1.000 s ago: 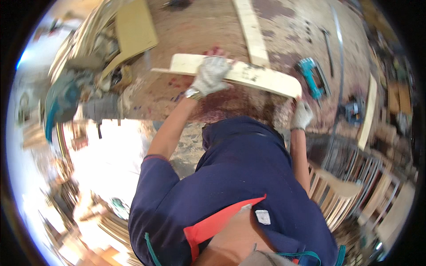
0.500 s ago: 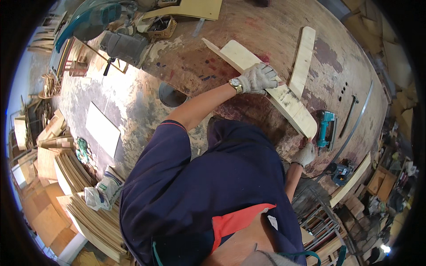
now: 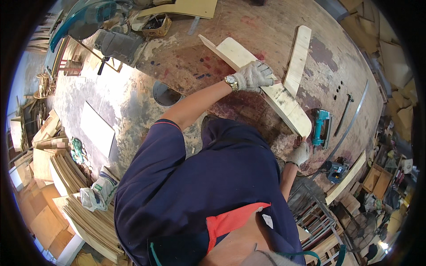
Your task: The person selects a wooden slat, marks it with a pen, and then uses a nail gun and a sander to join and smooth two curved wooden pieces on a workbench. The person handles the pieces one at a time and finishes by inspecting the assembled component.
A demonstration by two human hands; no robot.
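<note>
A pale wooden board (image 3: 287,109) with a rounded end slants across the worktable. My left hand (image 3: 254,77), in a whitish work glove with a wristwatch above it, is closed over the board's middle. At the rounded end nearest me, my gloved right hand (image 3: 299,153) grips the tip between bare-looking fingertips; part of its fingers is hidden. A narrower strip (image 3: 210,47) shows along the board's far left end. Beyond the board, a second round-ended board (image 3: 298,57) lies on the table, its near end close to the first one.
Right of the board are a teal nail gun (image 3: 320,128), a hammer-like tool (image 3: 344,114) and a long metal strip (image 3: 355,117). A circular-blade saw (image 3: 84,29) stands far left, beside a small box (image 3: 157,26). Stacked wood strips (image 3: 91,226) lie lower left; a metal rack (image 3: 317,208) stands lower right.
The whole view has shifted slightly, so everything sits a little further left. Both hands keep their places on the board.
</note>
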